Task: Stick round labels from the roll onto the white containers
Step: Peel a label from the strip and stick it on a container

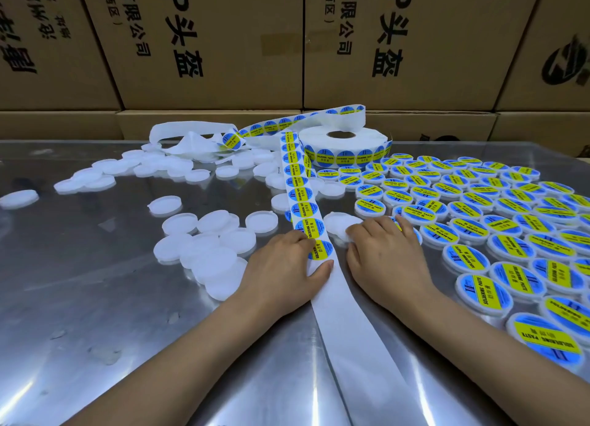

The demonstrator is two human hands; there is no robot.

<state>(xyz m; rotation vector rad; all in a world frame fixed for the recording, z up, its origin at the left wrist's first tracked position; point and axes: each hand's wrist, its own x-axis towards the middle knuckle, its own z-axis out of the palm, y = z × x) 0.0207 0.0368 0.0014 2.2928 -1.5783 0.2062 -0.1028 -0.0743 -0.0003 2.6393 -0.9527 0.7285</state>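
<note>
Steel table (95,298): left hand (281,266) pins label strip (301,199).

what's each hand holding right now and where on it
The left hand pinches the label strip at its nearest label. The right hand grips a blank white container by its near edge.

A white roll of round blue-and-yellow labels (343,147) stood at upper centre on the shiny metal table (95,298). Its long paper strip (301,199) ran down the frame's middle. Plain white round containers (204,234) lay left; labelled white containers (479,215) filled the right. Brown cardboard boxes (207,42) stood behind.
</note>
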